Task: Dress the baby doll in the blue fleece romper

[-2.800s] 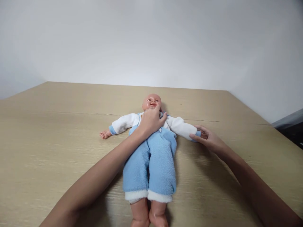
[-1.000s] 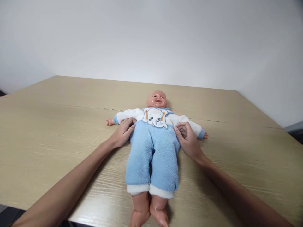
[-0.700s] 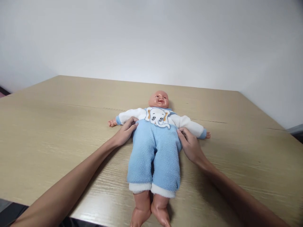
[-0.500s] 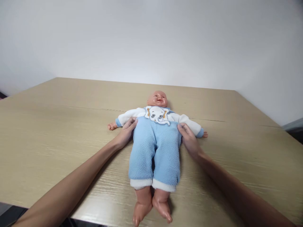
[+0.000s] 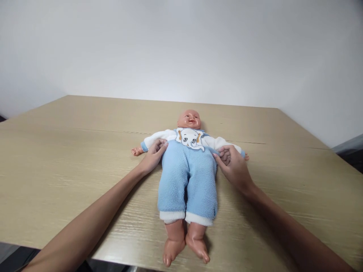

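A baby doll (image 5: 189,118) lies on its back, head away from me and bare feet near the table's front edge. It wears a white top with blue cuffs, an elephant patch (image 5: 189,137) on the chest and fluffy light-blue trousers (image 5: 174,177) with white hems. My left hand (image 5: 154,155) is closed at the left side of the waistband, thumb on the cloth and fingers tucked behind. On the other side, my right hand (image 5: 233,166) pinches the waistband and draws its edge outward from the doll's body.
The doll rests on a light wood-grain table (image 5: 85,162) with a thin seam running across it. Behind stands a plain white wall (image 5: 181,49). Dark shapes show beyond the table's right side and below its front left edge.
My right hand has moved slightly outward, stretching the waistband edge to the right. The doll's legs appear shifted slightly right and away from me. My left hand keeps its place at the waistband.
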{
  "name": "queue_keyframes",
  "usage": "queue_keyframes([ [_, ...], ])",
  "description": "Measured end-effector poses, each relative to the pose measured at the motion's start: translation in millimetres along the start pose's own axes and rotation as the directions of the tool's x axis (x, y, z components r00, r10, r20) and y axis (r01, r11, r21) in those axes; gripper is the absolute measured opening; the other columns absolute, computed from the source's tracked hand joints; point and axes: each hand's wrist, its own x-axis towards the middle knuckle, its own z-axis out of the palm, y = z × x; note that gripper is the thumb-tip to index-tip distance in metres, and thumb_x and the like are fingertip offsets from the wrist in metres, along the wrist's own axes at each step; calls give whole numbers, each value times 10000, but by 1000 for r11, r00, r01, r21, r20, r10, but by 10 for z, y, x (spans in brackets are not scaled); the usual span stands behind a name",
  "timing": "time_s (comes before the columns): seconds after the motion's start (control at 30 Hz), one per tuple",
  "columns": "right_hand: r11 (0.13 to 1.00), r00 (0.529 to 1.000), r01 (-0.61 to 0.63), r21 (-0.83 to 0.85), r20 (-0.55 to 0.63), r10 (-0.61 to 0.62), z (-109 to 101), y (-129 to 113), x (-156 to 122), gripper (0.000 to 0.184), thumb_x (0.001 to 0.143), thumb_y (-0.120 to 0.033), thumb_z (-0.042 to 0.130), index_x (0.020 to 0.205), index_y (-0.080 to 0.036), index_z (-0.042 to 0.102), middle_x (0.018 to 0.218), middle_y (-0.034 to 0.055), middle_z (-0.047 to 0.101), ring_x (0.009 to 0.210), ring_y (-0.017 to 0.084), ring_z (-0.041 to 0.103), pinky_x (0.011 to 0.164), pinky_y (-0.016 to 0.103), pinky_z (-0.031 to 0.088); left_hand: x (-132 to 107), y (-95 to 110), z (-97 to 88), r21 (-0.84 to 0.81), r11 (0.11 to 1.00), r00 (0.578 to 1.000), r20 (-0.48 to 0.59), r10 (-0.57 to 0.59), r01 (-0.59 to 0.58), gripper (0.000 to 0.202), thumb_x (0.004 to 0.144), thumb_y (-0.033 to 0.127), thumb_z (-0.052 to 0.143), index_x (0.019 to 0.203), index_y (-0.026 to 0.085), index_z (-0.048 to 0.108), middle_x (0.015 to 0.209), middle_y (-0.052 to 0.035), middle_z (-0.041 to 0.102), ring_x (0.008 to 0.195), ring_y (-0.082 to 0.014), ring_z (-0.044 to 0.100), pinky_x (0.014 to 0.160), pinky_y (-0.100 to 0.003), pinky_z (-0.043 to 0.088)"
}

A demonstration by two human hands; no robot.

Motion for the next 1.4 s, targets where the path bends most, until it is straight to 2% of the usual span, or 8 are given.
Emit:
queue_keyframes([
  [0.17, 916, 974, 193, -352, -47, -223, -384, 244, 45, 385, 963, -512, 692, 1230, -242, 630, 1229, 146, 691, 1147, 372, 618, 1048, 535, 452, -42, 75, 5, 316, 939, 988, -23, 153, -138, 275, 1103, 492, 511, 1150, 225, 557, 1063, -35, 599, 926, -200, 548, 865, -339, 445],
  [0.4, 838, 964, 266, -476, 155, -218, -608, 760, 169, 656, 855, -663, 732, 1352, -242, 647, 1263, 160, 753, 1171, 408, 654, 1155, 617, 372, -53, 379, 117, 675, 710, 911, -136, 388, -201, 164, 1071, 268, 484, 1184, 220, 594, 1199, -115, 652, 1112, -297, 572, 1028, -468, 427],
  [0.57, 835, 948, 317, -450, 117, -297, -697, 678, 208, 468, 815, -610, 786, 1096, -245, 704, 1001, 79, 781, 999, 345, 711, 1264, 653, 271, 90, 908, 585, 656, 622, 882, 152, 446, -428, 187, 1074, 306, 524, 1214, 227, 619, 1261, -114, 664, 1215, -315, 572, 1104, -475, 422],
  [0.73, 932, 966, 226, -284, -59, -253, -747, 285, 202, 510, 772, -667, 856, 1026, -250, 711, 954, 90, 760, 916, 332, 701, 1029, 561, 515, 524, 937, 1105, 596, 507, 778, 542, 318, -622, 533, 956, 493, 741, 1367, 201, 569, 1372, -161, 643, 1287, -359, 567, 1132, -494, 427],
  [0.83, 998, 996, 54, -17, -77, -55, -665, 56, 144, 515, 770, -659, 883, 1055, -260, 726, 1025, 89, 768, 924, 317, 713, 847, 465, 568, 797, 782, 1282, 656, 444, 781, 593, 197, -611, 772, 833, 569, 847, 1431, 180, 551, 1367, -186, 643, 1276, -396, 557, 1094, -525, 439],
  [1.0, 892, 975, -218, 396, 53, 215, -499, 12, 80, 617, 768, -615, 908, 1216, -257, 680, 1149, 84, 745, 970, 286, 721, 852, 425, 602, 943, 660, 1381, 704, 334, 777, 595, 207, -627, 627, 837, 517, 810, 1351, 197, 649, 1231, -159, 687, 1129, -376, 577, 1022, -527, 431],
  [1.27, 708, 964, -243, 662, 85, 252, -409, 177, 99, 659, 1056, -748, 272, 1436, -301, 572, 1484, 138, 626, 1352, 324, 639, 1152, 559, 531, 853, 629, 1284, 619, 538, 818, 380, 432, -572, 339, 877, 381, 725, 1156, 204, 652, 1090, -109, 704, 1015, -314, 600, 926, -461, 466],
  [1.4, 797, 945, -320, 513, 238, 226, -191, 149, 11, 489, 1020, -667, 573, 1308, -286, 674, 1335, 119, 718, 1255, 317, 680, 1209, 590, 476, 822, 650, 1178, 502, 698, 852, 183, 491, -510, 228, 868, 295, 709, 1050, 193, 618, 1030, -98, 713, 964, -281, 636, 847, -409, 483],
])
